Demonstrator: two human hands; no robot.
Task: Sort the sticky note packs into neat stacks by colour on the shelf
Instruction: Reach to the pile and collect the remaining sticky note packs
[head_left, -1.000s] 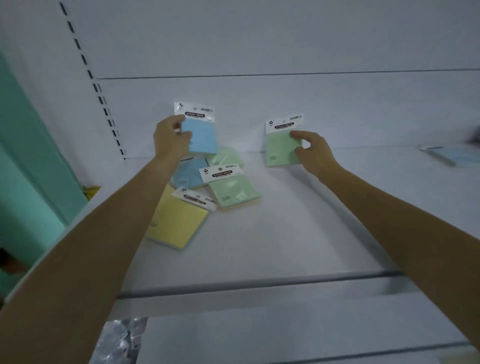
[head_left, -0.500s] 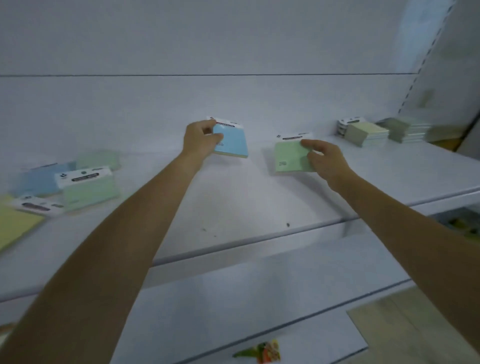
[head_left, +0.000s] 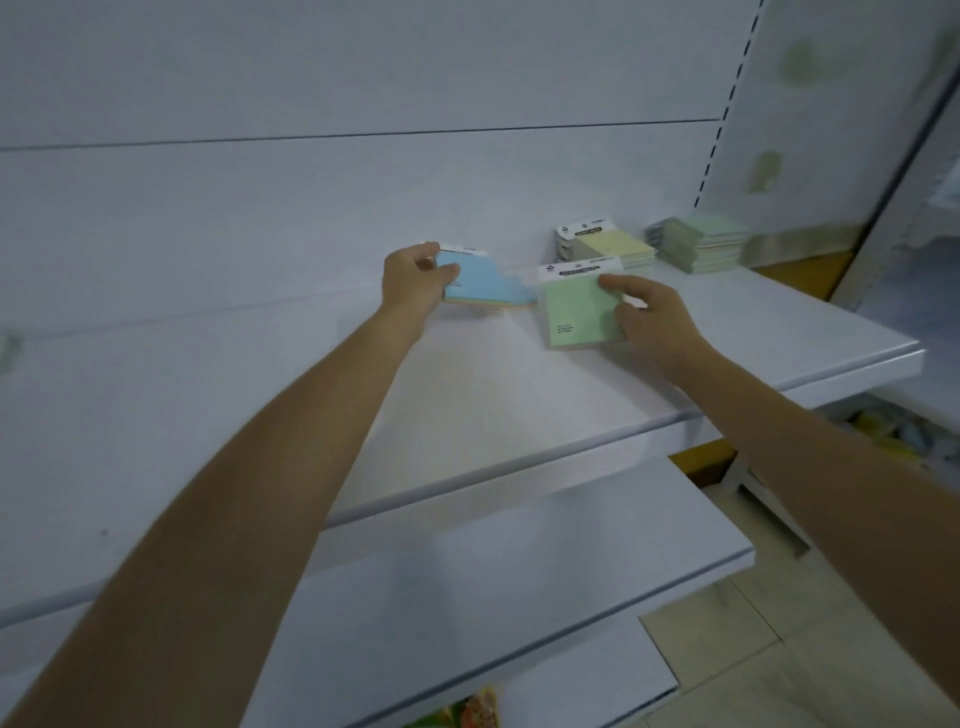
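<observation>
The person holds one pack in each hand above the white shelf (head_left: 753, 332). The left hand (head_left: 415, 283) is closed around the left edge of a blue sticky note pack (head_left: 480, 283), thumb on top and the other fingers below it, and the pack hangs a little over the shelf, near the back wall. The right hand (head_left: 649, 317) pinches the right side of a green sticky note pack (head_left: 574, 312), with thumb on the face; the pack is tilted and its lower edge seems close to the shelf, but contact is not clear.

Further right on the shelf stand a yellow stack (head_left: 605, 249) and a green stack (head_left: 698, 241), just beside each other.

Such a pack looks light and rather stiff, like a small block of paper. The plastic wrap is probably slippery, and the white header card (head_left: 579, 270) at the top would bend easily. It is better to grip the thick block by its sides, not the card.
</observation>
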